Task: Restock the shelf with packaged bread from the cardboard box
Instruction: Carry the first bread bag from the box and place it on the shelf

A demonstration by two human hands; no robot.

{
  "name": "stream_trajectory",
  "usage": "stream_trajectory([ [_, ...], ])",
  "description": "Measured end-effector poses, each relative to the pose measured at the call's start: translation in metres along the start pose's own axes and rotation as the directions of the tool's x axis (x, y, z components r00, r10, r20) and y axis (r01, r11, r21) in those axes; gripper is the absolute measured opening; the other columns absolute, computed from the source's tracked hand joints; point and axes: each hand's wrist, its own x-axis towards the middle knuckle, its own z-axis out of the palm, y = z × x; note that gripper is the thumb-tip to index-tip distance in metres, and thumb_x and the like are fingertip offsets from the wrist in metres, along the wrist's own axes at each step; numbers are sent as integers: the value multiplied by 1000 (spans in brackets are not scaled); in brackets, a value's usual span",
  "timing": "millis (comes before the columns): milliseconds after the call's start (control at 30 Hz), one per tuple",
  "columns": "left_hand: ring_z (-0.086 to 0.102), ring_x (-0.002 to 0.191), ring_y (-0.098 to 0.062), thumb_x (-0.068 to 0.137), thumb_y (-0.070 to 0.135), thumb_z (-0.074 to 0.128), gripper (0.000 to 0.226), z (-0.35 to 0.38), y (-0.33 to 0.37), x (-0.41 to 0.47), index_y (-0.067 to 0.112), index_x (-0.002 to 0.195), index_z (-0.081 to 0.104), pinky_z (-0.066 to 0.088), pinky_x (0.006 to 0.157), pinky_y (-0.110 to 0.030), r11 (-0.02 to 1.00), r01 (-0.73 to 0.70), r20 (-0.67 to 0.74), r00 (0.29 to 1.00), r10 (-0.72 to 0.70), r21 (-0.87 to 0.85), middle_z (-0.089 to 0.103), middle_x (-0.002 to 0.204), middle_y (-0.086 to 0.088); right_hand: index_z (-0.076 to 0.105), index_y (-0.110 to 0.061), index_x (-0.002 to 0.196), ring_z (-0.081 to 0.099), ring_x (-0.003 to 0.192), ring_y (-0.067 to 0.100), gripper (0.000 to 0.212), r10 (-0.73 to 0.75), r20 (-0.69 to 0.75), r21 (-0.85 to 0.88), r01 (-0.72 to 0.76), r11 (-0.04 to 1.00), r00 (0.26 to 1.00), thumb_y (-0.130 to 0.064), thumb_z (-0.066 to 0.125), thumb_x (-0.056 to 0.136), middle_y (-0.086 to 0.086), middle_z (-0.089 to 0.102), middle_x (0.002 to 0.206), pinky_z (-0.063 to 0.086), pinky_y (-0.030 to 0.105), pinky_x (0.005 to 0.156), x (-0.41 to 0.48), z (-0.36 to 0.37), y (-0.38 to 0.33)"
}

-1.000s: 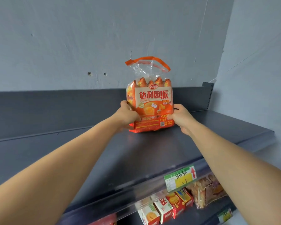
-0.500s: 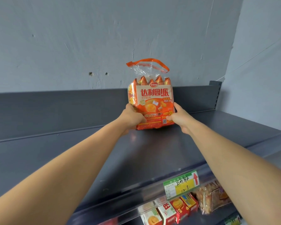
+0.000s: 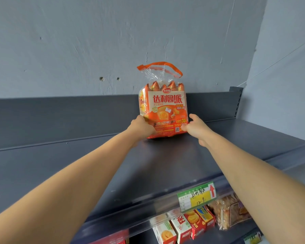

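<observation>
Bag (image 3: 164,106) standing upright at the back of the shelf (image 3: 165,164), left hand (image 3: 142,128) gripping its lower left; right hand (image 3: 195,128) pinching its lower right

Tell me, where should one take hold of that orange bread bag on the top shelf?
Probably low on its two narrow sides, coming from the front, as the left hand and right hand do. The orange bread bag stands upright and tall, so a low hold likely steadies it.
</observation>
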Motion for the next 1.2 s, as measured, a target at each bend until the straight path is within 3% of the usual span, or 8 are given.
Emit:
stream_trajectory([
  [100, 51, 92, -19, 87, 19, 61, 38, -3, 0, -8, 13, 123, 50, 44, 73, -29, 996, -37, 25, 999, 35, 83, 54, 111, -4, 40, -13, 141, 51, 122, 23, 50, -33, -21, -71, 32, 997, 999, -10, 59, 95, 8, 54, 134, 38, 32, 90, -11, 0, -2],
  [367, 48, 90, -21, 89, 20, 60, 19, -13, 1, -43, 15, 104, 50, 41, 64, -25, 938, -179, 112, 982, 152, 297, 50, 103, -5, 65, -14, 123, 55, 118, 22, 34, -99, -109, -281, 65, 958, 989, -15, 66, 89, 4, 62, 128, 45, 37, 102, -55, -1, -4],
  [500, 49, 91, -20, 89, 19, 57, 36, -28, -4, -60, 8, 123, 56, 42, 67, -26, 847, -298, 141, 955, 262, 441, 50, 104, -3, 69, -16, 118, 56, 117, 20, 31, -120, -135, -414, 54, 909, 984, -8, 62, 89, 1, 63, 127, 45, 35, 101, -88, 2, -13],
  [633, 52, 91, -21, 89, 18, 55, 35, -49, -17, -85, 8, 123, 57, 44, 72, -29, 748, -414, 211, 910, 358, 519, 60, 117, -9, 73, -18, 108, 60, 110, 18, 27, -120, -220, -457, 7, 890, 968, -6, 63, 86, 0, 68, 118, 47, 32, 99, -126, 13, -21],
  [833, 53, 85, -22, 89, 16, 54, 20, -78, -36, -130, 10, 107, 62, 44, 63, -27, 668, -563, 318, 826, 465, 486, 62, 107, -10, 73, -24, 94, 63, 108, 20, 25, -79, -334, -439, -81, 895, 939, -4, 63, 83, 0, 71, 110, 49, 38, 100, -196, 38, -31],
  [900, 52, 85, -22, 89, 15, 54, 15, -84, -41, -148, 11, 102, 61, 44, 66, -29, 650, -601, 330, 799, 502, 465, 60, 103, -8, 75, -19, 100, 63, 108, 20, 27, -78, -363, -448, -100, 889, 929, -3, 62, 84, 1, 71, 112, 49, 36, 100, -221, 45, -34],
  [1033, 60, 100, -28, 89, 16, 56, 29, -88, -47, -184, 4, 115, 63, 51, 80, -33, 608, -675, 375, 738, 562, 417, 64, 114, -11, 74, -18, 106, 62, 111, 18, 29, -53, -415, -467, -162, 869, 908, -2, 62, 85, 0, 71, 115, 47, 30, 100, -270, 55, -36],
  [1200, 61, 100, -29, 89, 18, 58, 30, -87, -59, -233, 6, 116, 63, 53, 87, -41, 537, -749, 377, 661, 648, 388, 65, 113, -10, 75, -19, 103, 65, 103, 20, 28, -44, -442, -460, -185, 868, 896, -4, 60, 84, 1, 72, 112, 51, 36, 96, -324, 62, -28],
])
